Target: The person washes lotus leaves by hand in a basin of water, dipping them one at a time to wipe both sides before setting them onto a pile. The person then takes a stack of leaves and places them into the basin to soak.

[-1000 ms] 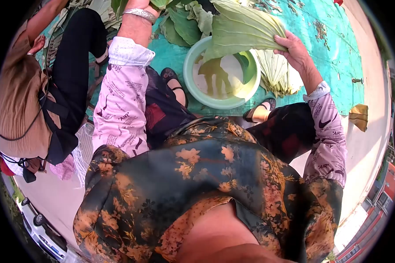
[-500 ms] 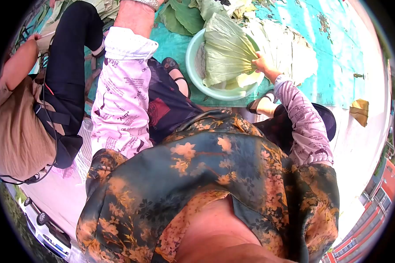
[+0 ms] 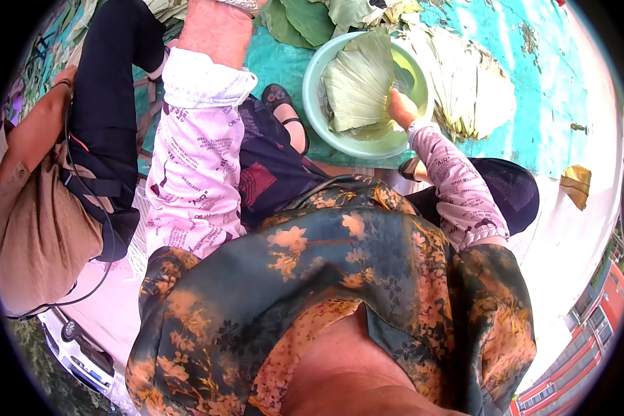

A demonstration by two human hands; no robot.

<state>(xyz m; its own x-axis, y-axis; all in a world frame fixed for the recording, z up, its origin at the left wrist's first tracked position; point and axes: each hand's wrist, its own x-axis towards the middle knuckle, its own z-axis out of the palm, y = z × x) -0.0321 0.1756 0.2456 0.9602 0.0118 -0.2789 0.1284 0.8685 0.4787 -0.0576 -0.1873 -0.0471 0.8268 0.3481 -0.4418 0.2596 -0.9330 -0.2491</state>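
My right hand (image 3: 401, 109) is closed on the narrow edge of a large pale green lotus leaf (image 3: 357, 87), whose veins fan out from the grip. The leaf lies inside a light green plastic basin (image 3: 313, 123), and water shows around its lower edge. Another yellowish leaf piece seems to be under it, though its outline is hard to make out. My left arm stretches up past the top edge of the picture; only the wrist with a bracelet shows, and the left hand is out of view.
Flattened pale leaves (image 3: 468, 87) are stacked right of the basin on a green ground sheet (image 3: 548, 132). Darker green leaves (image 3: 295, 24) lie at its upper left. Another person (image 3: 45, 201) sits at the left. A brown leaf scrap (image 3: 575, 186) lies at the sheet's right edge.
My right hand has lowered the leaf from above the rim down into the basin. The view has shifted slightly, and the neighbouring person's arm has moved toward their knee.
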